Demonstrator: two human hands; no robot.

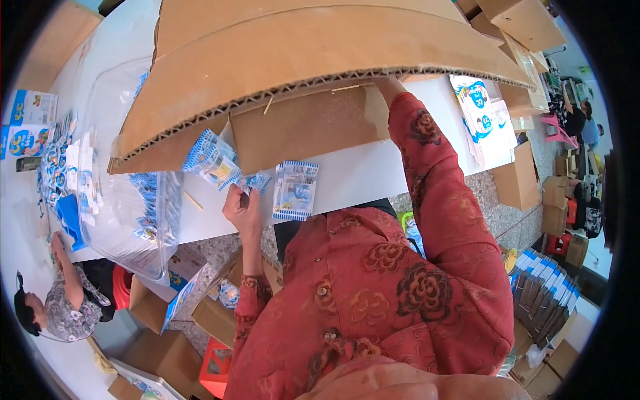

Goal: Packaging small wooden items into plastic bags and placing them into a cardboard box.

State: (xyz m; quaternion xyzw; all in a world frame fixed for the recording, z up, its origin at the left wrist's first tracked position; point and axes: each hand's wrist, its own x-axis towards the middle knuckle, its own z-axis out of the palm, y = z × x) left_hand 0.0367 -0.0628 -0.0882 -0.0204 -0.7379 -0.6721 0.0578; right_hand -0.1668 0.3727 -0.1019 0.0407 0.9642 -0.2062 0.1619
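Observation:
At the table's near edge my left hand [243,210] is closed, its fingers pinching a small blue-and-white packet [257,181]. Just beyond it, a larger clear packet with blue striped ends [212,159] leans by the box. Beside my left hand, a blue-and-white printed packet [295,190] lies flat on the table. A large cardboard box [320,43] fills the far side, its flap jutting toward me. My right hand [389,87] reaches in under that flap; only the wrist part shows, and the fingers are hidden behind the cardboard.
A clear plastic tub [123,257] holding blue packets stands left of the box. Printed paper bags [475,110] are stacked at the right. A thin yellowish stick [193,201] lies on the table. Another person [63,300] sits at the far left. Cartons [519,177] and a red stool [217,367] stand on the floor.

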